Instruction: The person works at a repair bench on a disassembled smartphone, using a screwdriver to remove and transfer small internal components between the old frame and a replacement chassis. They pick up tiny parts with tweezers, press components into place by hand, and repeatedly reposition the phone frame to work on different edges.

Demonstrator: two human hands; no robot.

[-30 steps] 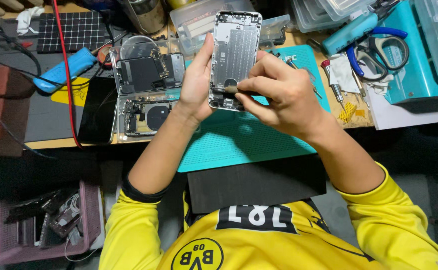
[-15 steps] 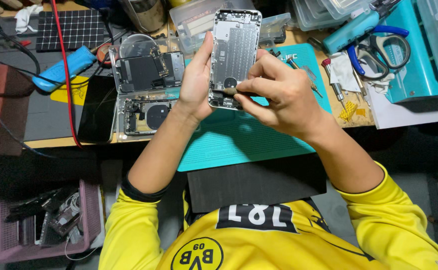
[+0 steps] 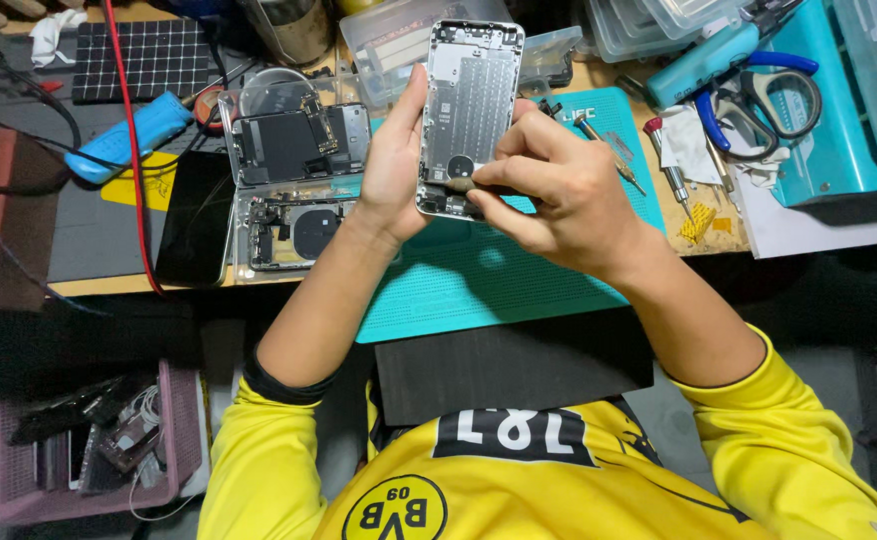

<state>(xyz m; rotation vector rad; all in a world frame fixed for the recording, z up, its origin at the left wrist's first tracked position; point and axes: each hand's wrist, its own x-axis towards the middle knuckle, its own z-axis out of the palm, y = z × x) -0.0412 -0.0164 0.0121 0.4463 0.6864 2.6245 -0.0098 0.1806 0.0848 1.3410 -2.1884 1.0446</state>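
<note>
Left hand (image 3: 391, 170) grips bare silver phone housing (image 3: 469, 100) upright above teal mat (image 3: 519, 270); right hand (image 3: 559, 190), at housing's 5 o'clock, pinches small dark tool (image 3: 462, 185) against its lower end

The phone shell (image 3: 471, 110) stands above the mat (image 3: 519, 270), between the left hand (image 3: 394, 165) and the right hand (image 3: 559, 190). Left of the mat lie two opened phones (image 3: 294, 185) (one behind the other), with a screen (image 3: 196, 232) further left. Right of the mat lie screwdrivers (image 3: 669, 165) and scissors (image 3: 759, 95). A basket (image 3: 99, 440) sits below the bench, left.
</note>
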